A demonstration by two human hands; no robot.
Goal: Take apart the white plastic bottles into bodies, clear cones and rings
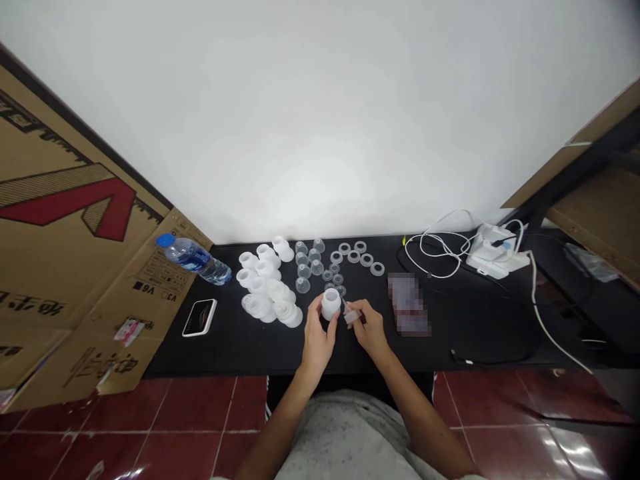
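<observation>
I've got the white silicone cup in hand, over the tabletop.
My left hand clenches the white silicone cup above the black tabletop; my right hand pinches a small translucent part just beside it, near clear cups.

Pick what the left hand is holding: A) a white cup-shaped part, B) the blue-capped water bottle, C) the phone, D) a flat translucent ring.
A. The left hand grips the white cup-shaped part at its fingertips, next to the small translucent piece pinched in the right hand.
</observation>
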